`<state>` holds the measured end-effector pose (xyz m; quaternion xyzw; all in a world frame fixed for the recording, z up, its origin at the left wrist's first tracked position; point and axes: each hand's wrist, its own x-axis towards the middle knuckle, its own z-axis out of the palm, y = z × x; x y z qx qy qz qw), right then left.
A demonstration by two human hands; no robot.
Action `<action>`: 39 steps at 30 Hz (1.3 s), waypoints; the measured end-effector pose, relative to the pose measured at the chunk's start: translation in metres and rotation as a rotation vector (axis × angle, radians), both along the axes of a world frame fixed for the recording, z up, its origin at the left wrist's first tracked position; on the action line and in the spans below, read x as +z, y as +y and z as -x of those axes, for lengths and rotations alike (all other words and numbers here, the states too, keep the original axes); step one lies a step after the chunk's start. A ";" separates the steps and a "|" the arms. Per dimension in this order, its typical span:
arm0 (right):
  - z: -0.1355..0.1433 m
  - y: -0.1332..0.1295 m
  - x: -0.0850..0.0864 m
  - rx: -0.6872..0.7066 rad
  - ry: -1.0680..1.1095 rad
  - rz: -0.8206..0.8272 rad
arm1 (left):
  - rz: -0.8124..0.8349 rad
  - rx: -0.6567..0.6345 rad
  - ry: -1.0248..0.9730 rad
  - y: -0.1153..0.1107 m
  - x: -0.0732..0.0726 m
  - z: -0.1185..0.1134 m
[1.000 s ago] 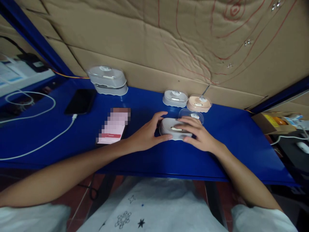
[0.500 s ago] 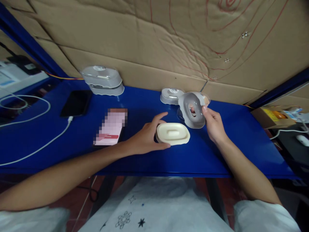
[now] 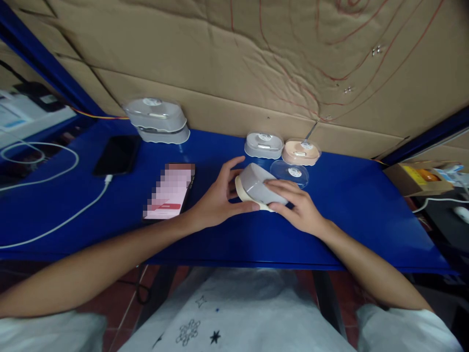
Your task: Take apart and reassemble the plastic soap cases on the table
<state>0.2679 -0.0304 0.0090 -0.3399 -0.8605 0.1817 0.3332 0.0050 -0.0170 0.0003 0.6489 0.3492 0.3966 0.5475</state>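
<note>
A grey oval soap box base [image 3: 258, 182] is tipped bottom-up over a cream oval dish [image 3: 241, 190], whose rim shows along the left and near edge. My right hand [image 3: 302, 205] grips the grey base from the right, fingers on its upturned bottom and thumb at the near rim. Curved round the left end, my left hand [image 3: 216, 198] has its thumb along the cream rim and its index finger raised; its other fingers are partly hidden behind. Just beyond my right fingers lies a clear lid [image 3: 280, 168] with a round sticker.
At the back stand a lidded grey box [image 3: 263, 146] and a lidded peach box [image 3: 298, 152]. Two grey boxes [image 3: 159, 117] are stacked at the back left. A lit phone [image 3: 168, 190], a dark phone [image 3: 116, 155] and a white cable [image 3: 84, 210] lie left. Cardboard [image 3: 183, 58] walls the rear.
My right hand has brought the grey base left and turned it bottom-up onto the cream dish. The peach box and clear lid are now better exposed. My left hand has moved slightly left.
</note>
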 end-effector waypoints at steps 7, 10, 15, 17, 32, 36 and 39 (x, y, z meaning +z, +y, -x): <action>0.004 -0.003 -0.009 0.038 -0.248 -0.123 | 0.063 -0.029 -0.032 0.003 -0.002 -0.001; 0.007 -0.003 -0.014 0.030 -0.355 -0.132 | 0.189 -0.065 -0.035 0.003 -0.001 -0.001; -0.010 0.018 -0.015 0.020 -0.296 -0.121 | 0.390 -0.032 -0.149 0.004 0.001 0.000; -0.030 0.033 -0.012 -0.137 -0.317 -0.117 | 0.441 -0.050 -0.186 0.004 0.004 0.000; -0.030 0.031 -0.009 -0.247 0.036 0.109 | 0.427 -0.004 -0.293 0.002 0.008 -0.001; -0.012 0.012 -0.008 -0.101 -0.114 -0.090 | 0.425 -0.018 -0.300 0.001 0.008 -0.004; -0.007 0.008 -0.011 -0.058 -0.217 -0.138 | 0.431 -0.046 -0.303 0.001 0.007 -0.006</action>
